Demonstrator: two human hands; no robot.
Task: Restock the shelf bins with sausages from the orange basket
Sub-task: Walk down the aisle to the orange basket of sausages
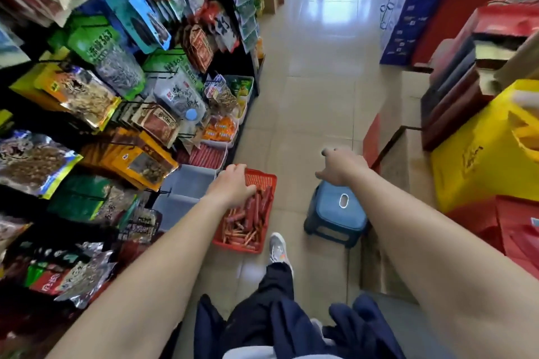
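Observation:
The orange basket [269,181] stands on the tiled floor beside the shelf and holds several red sausages [248,218]. My left hand [232,185] reaches down over the basket's far left corner, thumb lying on the sausages. Its fingers curl downward out of sight, so what they hold is hidden. My right hand [341,165] hovers above a blue stool, loosely curled and holding nothing. On the bottom shelf, two pale bins [189,179] look empty right next to the basket. Behind them, another bin [208,156] is full of red sausages.
The blue stool [335,213] sits right of the basket. My shoe [277,245] is just behind the basket. Hanging snack bags [116,67] jut out from the shelf on the left. A yellow box [481,160] and red cartons [513,230] line the right side. The aisle floor [315,81] runs ahead.

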